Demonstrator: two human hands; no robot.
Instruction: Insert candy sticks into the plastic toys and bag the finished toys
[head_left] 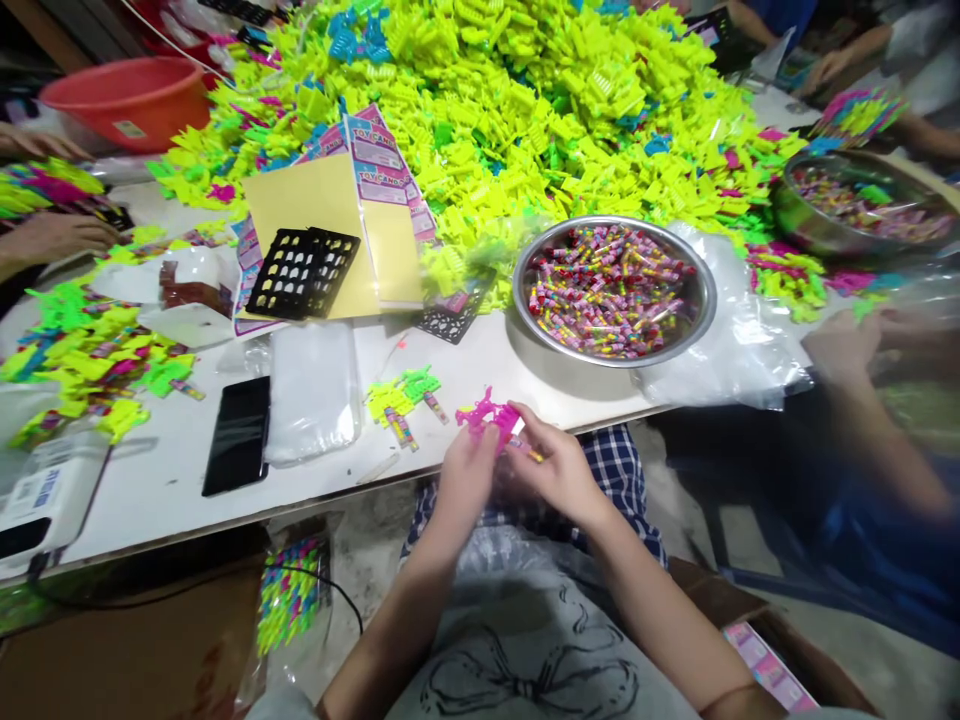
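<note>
Just in front of the table edge, my left hand [470, 467] is closed on a small pink plastic toy [491, 415]. My right hand [555, 460] pinches at the toy's right side, with a small wrapped candy tube [525, 449] between its fingers. On the table to the left lie a few yellow and green toys [405, 390] with candy tubes attached. Ahead and to the right stands a steel bowl [709, 300] full of wrapped candy tubes [611, 290]. The exact shape of the pink toy is partly hidden by my fingers.
A big heap of yellow toys [570, 110] covers the back. Leftward are a black phone [236, 436], clear plastic bags [313, 395], printed cards [375, 160] and black perforated trays [300, 272]. Co-workers' hands [60, 238] appear at both sides; a second bowl [795, 225] stands right.
</note>
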